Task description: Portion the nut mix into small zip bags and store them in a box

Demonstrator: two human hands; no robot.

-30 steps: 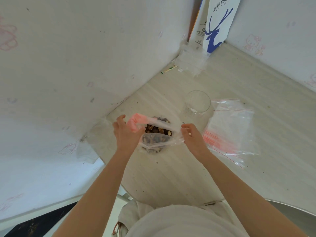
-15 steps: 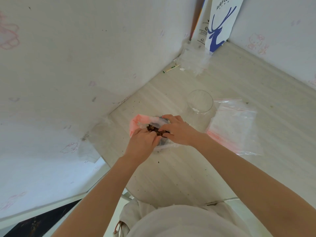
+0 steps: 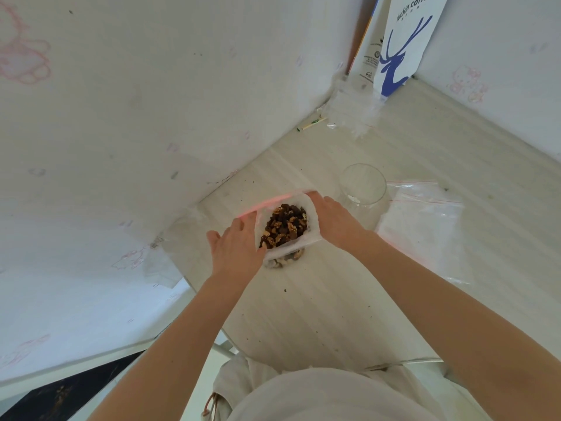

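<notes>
A large clear zip bag [image 3: 314, 230] with a red seal strip stands on the pale table [image 3: 318, 308], its mouth spread wide. Brown nut mix [image 3: 285, 227] fills it and shows through the opening. My left hand [image 3: 235, 252] grips the bag's left rim, and my right hand [image 3: 334, 221] holds the right rim. Both hands keep the mouth apart. A pile of empty small zip bags [image 3: 425, 220] with red seals lies flat to the right.
An empty clear glass [image 3: 362, 185] stands just behind my right hand. A white and blue coffee paper bag [image 3: 400, 44] and crumpled clear plastic [image 3: 355, 107] fill the far corner. White walls close the table on the left and at the back.
My hands moved from pinching the bag's top closed to pulling its rim apart. The bag's mouth now gapes and the nuts are exposed.
</notes>
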